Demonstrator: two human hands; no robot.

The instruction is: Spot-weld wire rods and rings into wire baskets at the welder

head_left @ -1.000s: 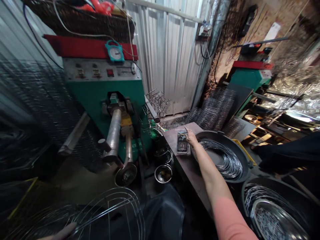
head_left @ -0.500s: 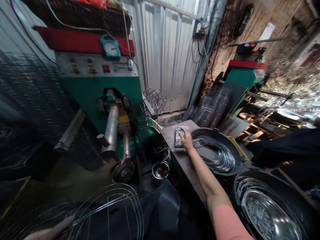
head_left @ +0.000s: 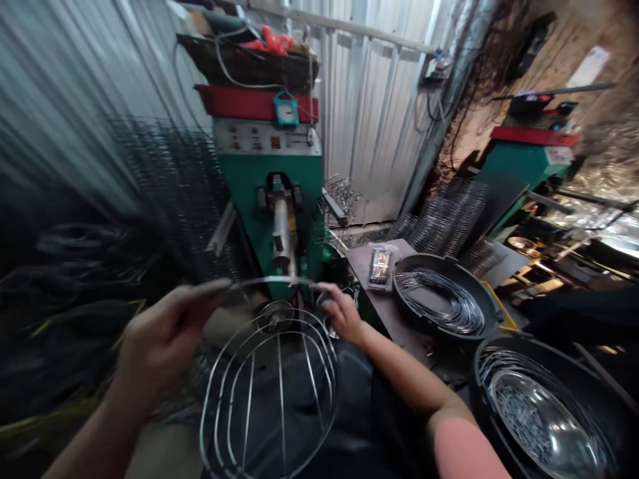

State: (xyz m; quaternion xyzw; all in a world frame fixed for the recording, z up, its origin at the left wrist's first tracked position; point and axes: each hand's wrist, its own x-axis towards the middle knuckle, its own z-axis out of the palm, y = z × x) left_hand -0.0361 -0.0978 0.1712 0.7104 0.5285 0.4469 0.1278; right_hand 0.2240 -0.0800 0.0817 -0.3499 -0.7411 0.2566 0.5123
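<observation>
A round wire rack of several nested rings, joined by straight cross wires, hangs tilted in front of my body. My left hand is closed on the left end of its upper wire, somewhat blurred. At the right end of that wire my right hand is closed too, fingers curled round it. Just beyond the rack stands a green machine with a metal arm pointing toward me. A phone-like device with a lit screen lies on the table to the right, apart from my right hand.
Beside the device, a black round tray holds coiled wire rings. Nearer me, another black tray carries rings and a steel bowl of short metal pieces. Stacked wire racks stand by the wall. A teal dial clock hangs on the machine.
My right hand has left the device on the table and come to the wire rack. My left hand has raised the rack toward the middle. The view has shifted left.
</observation>
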